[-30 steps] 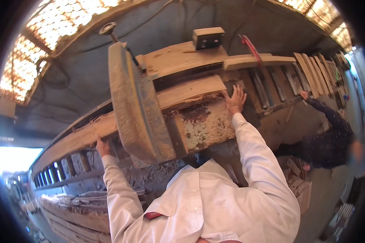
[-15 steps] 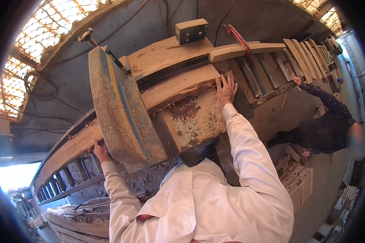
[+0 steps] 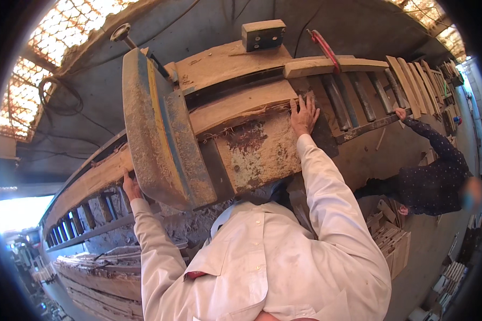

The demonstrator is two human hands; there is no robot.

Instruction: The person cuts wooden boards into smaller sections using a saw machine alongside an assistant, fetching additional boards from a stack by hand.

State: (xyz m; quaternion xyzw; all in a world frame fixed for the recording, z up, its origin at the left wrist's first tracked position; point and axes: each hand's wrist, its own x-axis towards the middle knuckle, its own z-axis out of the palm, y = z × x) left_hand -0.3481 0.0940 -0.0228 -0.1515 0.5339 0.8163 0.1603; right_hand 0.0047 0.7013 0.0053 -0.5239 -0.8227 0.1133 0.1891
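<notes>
A long wooden board (image 3: 241, 106) with a rough, bark-like near edge runs through a sawdust-coated saw machine (image 3: 156, 134). The machine's upright housing hides the board's middle. My right hand (image 3: 305, 114) is open, fingers spread, at the board's right end and the dusty table (image 3: 262, 152). Left of the housing, my left hand (image 3: 132, 187) grips the board's near edge. Its thumb points up along the wood, while the other fingers are partly hidden. The blade cannot be seen.
A wooden guide strip (image 3: 334, 67) is held by a red clamp (image 3: 325, 49) above metal rollers (image 3: 363, 99). At right, another person (image 3: 431, 184) in dark clothing has a hand on the roller frame. Wood pieces (image 3: 388, 238) lie stacked nearby; rough timber (image 3: 112, 278) lies at lower left.
Relative to the machine, the board and both my hands have shifted slightly left. The whole view has also moved a little. The other person's hand stays on the roller frame.
</notes>
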